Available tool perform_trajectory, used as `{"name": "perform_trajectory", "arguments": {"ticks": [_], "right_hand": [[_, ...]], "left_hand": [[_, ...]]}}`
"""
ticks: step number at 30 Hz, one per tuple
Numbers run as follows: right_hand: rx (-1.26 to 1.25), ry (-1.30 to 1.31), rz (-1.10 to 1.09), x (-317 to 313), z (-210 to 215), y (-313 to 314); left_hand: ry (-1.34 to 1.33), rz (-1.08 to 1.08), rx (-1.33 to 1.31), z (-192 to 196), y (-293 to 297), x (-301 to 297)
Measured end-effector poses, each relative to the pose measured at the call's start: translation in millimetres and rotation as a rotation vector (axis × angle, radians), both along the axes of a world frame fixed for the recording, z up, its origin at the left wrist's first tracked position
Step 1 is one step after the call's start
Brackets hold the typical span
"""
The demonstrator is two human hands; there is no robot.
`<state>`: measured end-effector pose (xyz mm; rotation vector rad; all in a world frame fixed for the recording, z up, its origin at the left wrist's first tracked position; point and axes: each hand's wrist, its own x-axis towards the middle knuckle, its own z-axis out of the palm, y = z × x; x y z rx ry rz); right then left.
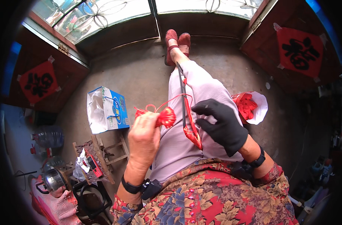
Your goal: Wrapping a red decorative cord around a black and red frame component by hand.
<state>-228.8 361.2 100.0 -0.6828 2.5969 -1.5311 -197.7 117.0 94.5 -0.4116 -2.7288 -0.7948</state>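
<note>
A person sits with legs (201, 97) in pale lilac trousers stretched out over a concrete floor (141, 75), and both hands work above the lap. Well to the left of the hands stands a blue and white gift box (107, 110); just right of them a white bag (259, 108) holds more red threadwork. The right hand (223, 125), in a black glove, lies on the thigh with fingers curled and pressed against a long dark rod (182, 97) running down the leg, a red woven strip (191, 129) hanging beside it. The bare left hand (144, 137) is closed, pinching a red tassel knot (165, 117) at its fingertips, a thin red cord (174, 99) looping from it toward the rod.
</note>
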Motion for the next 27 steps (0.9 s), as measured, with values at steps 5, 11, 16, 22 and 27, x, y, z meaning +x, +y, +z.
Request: {"name": "perform_trajectory", "arguments": {"ticks": [5, 11, 16, 22, 27], "right_hand": [[0.113, -0.002, 0.103, 2.8, -10.1, -14.0], [-0.268, -0.478, -0.117, -2.1, 3.6, 3.3], [-1.426, -0.748, -0.189, -1.4, 3.7, 42.2], [-1.420, -0.746, 0.381, 30.0, 72.4, 24.8], [-0.627, -0.955, -0.265, 38.9, 44.4, 22.3]], "left_hand": [[-0.190, -0.103, 0.137, -7.7, 31.0, 2.2], [-0.311, 0.074, 0.810, -3.4, 39.5, -1.6], [-1.015, -0.446, 1.506, 22.5, 16.3, 1.2], [-1.065, -0.296, 2.351, 24.8, 38.6, 3.4], [-1.125, -0.076, 2.324, 8.2, -2.6, 32.9]]}}
